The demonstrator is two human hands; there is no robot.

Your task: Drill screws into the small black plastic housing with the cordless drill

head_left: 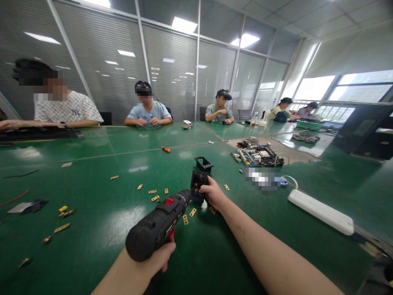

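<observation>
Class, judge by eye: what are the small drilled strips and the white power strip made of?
Brass-like strips: probably metal, smooth; golden colour with bright glints.

Power strip: likely moulded plastic, fairly glossy; uniform white with rounded edges.

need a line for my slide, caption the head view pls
The left hand aims a power drill at a black plastic part held in the right hand.
</observation>
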